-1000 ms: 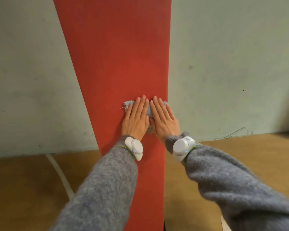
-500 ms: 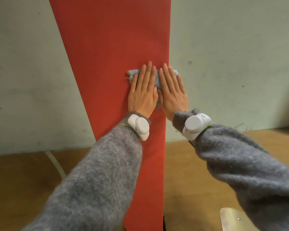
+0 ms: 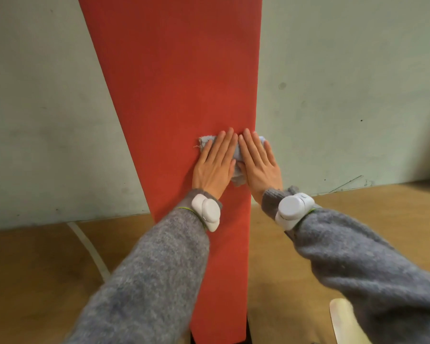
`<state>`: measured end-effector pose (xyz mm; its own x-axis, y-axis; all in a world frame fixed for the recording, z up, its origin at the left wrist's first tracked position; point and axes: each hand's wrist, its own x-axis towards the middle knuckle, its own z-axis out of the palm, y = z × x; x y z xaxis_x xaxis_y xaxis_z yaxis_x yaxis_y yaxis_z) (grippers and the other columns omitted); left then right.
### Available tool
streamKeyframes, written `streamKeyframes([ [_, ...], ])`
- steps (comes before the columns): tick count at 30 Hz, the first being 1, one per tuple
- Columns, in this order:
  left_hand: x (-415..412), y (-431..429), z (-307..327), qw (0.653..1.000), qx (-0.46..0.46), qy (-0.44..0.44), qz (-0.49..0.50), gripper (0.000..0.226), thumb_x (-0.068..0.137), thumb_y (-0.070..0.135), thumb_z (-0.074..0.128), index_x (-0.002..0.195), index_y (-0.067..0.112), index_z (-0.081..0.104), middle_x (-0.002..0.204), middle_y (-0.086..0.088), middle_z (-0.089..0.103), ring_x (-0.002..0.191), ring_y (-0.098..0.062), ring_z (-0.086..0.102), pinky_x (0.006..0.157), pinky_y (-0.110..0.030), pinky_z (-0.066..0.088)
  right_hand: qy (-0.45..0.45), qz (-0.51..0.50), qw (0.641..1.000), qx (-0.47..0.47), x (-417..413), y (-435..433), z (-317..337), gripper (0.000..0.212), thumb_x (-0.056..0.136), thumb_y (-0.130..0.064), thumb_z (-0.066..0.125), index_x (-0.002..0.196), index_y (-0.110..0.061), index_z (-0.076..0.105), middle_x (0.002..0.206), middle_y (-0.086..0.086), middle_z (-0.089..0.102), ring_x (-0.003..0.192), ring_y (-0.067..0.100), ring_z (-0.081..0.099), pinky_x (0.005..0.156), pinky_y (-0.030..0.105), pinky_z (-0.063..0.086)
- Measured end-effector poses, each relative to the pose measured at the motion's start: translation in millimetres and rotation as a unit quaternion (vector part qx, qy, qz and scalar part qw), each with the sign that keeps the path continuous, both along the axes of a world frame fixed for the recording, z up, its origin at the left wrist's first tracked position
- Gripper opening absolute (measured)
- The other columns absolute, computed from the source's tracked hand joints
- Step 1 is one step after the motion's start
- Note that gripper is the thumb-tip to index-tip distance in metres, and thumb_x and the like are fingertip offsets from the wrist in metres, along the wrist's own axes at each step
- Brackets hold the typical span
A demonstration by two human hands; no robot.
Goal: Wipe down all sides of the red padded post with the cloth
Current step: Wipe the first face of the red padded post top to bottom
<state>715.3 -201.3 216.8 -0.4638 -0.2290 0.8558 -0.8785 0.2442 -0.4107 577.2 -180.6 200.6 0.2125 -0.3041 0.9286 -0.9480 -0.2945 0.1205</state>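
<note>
Left hand [image 3: 215, 165] and right hand [image 3: 258, 165], fingers straight, side by side, press crumpled pale grey-blue cloth [image 3: 237, 170] flat against front face of upright red padded post [image 3: 179, 83], near its right edge.

- The tan wooden floor [image 3: 35, 281] fills the lower frame, from 3 o'clock through 6 to 9 o'clock.
- The red padded post [image 3: 179, 83] stands upright on it, its foot at 6 o'clock.
- A white painted line [image 3: 90, 252] curves across the boards at 8 o'clock.
- A pale rounded thing [image 3: 345, 321] sits at 5 o'clock, cut off by the frame edge and possibly lying on the floor.
</note>
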Motion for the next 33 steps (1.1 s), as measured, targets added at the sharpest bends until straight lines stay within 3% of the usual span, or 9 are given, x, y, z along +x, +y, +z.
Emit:
streamKeyframes([
  [3, 4.3, -6.2, 27.5, 0.998, -0.046, 0.042, -0.001, 0.052, 0.089, 0.026, 0.035, 0.135, 0.004, 0.03, 0.135, -0.009, 0.053, 0.128, -0.02, 0.031, 0.113, -0.033, 0.007, 0.025, 0.001, 0.997, -0.073, 9.1, -3.2, 37.5, 0.045, 0.094, -0.02, 0.043, 0.136, -0.006, 0.034, 0.141, 0.013, 0.044, 0.133, 0.024, 0.029, 0.115, 0.034, 0.005],
  [5, 9.7, -7.2, 43.4, 0.995, -0.072, 0.069, -0.018, 0.053, 0.089, 0.025, 0.039, 0.135, 0.002, 0.03, 0.138, -0.01, 0.049, 0.128, -0.022, 0.031, 0.113, -0.033, 0.007, 0.022, -0.01, 0.991, -0.131, 17.4, -3.2, 55.8, 0.045, 0.087, -0.016, 0.051, 0.13, -0.01, 0.04, 0.137, 0.008, 0.041, 0.124, 0.025, 0.035, 0.112, 0.035, 0.016],
  [7, 14.0, -6.1, 49.1, 0.99, -0.081, 0.085, -0.081, 0.052, 0.089, 0.018, 0.052, 0.134, 0.002, 0.031, 0.14, -0.009, 0.038, 0.127, -0.023, 0.033, 0.113, -0.031, 0.01, -0.022, -0.013, 0.988, -0.15, 26.2, -1.2, 60.9, 0.042, 0.083, -0.017, 0.051, 0.124, -0.016, 0.043, 0.124, 0.003, 0.038, 0.11, 0.023, 0.04, 0.098, 0.033, 0.032],
  [9, 17.3, -3.1, 43.5, 0.98, -0.077, 0.099, -0.156, 0.054, 0.083, 0.007, 0.065, 0.129, 0.006, 0.038, 0.132, -0.005, 0.036, 0.121, -0.02, 0.039, 0.111, -0.029, 0.019, -0.058, 0.006, 0.989, -0.137, 32.9, 1.7, 54.5, 0.039, 0.08, -0.018, 0.047, 0.118, -0.016, 0.044, 0.114, 0.002, 0.038, 0.102, 0.022, 0.04, 0.087, 0.031, 0.036],
  [13, 27.7, 3.6, 13.5, 0.972, -0.017, 0.116, -0.204, 0.044, 0.078, 0.017, 0.06, 0.119, 0.01, 0.046, 0.117, -0.005, 0.05, 0.107, -0.02, 0.046, 0.096, -0.032, 0.035, -0.026, 0.034, 0.994, -0.097, 32.4, 4.7, 22.3, 0.038, 0.081, -0.017, 0.049, 0.118, -0.012, 0.044, 0.114, 0.005, 0.038, 0.102, 0.024, 0.04, 0.09, 0.034, 0.033],
  [19, 50.5, 17.9, -35.9, 0.988, 0.04, 0.027, -0.148, 0.054, 0.073, 0.028, 0.05, 0.122, 0.008, 0.043, 0.121, -0.004, 0.041, 0.112, -0.02, 0.043, 0.097, -0.035, 0.034, 0.026, 0.067, 0.997, -0.011, 34.6, 19.1, -26.7, 0.049, 0.076, -0.029, 0.046, 0.12, -0.007, 0.042, 0.113, 0.009, 0.038, 0.099, 0.026, 0.041, 0.088, 0.036, 0.037],
  [23, 51.7, 16.7, -31.5, 0.994, 0.015, 0.025, -0.105, 0.049, 0.075, 0.034, 0.05, 0.115, 0.007, 0.046, 0.116, -0.008, 0.053, 0.106, -0.02, 0.045, 0.093, -0.034, 0.035, 0.024, 0.029, 0.999, 0.007, 40.6, 19.0, -19.2, 0.046, 0.075, -0.029, 0.044, 0.116, -0.008, 0.045, 0.109, 0.008, 0.045, 0.093, 0.023, 0.044, 0.077, 0.035, 0.049],
  [29, 62.0, 9.3, 18.4, 0.99, -0.051, 0.062, -0.115, 0.044, 0.077, 0.038, 0.052, 0.11, 0.008, 0.047, 0.1, -0.013, 0.068, 0.095, -0.02, 0.044, 0.083, -0.034, 0.037, 0.084, 0.027, 0.994, -0.063, 42.1, 12.1, 34.5, 0.043, 0.082, -0.026, 0.049, 0.121, -0.007, 0.051, 0.109, 0.013, 0.057, 0.098, 0.025, 0.043, 0.088, 0.036, 0.033],
  [33, 70.4, 4.4, 50.0, 0.985, -0.09, 0.08, -0.127, 0.033, 0.083, 0.029, 0.058, 0.107, 0.008, 0.05, 0.097, -0.013, 0.067, 0.093, -0.02, 0.045, 0.083, -0.033, 0.041, 0.042, 0.031, 0.996, -0.068, 56.5, 9.9, 65.8, 0.042, 0.083, -0.025, 0.049, 0.115, -0.003, 0.065, 0.109, 0.016, 0.064, 0.108, 0.024, 0.041, 0.098, 0.035, 0.03],
])
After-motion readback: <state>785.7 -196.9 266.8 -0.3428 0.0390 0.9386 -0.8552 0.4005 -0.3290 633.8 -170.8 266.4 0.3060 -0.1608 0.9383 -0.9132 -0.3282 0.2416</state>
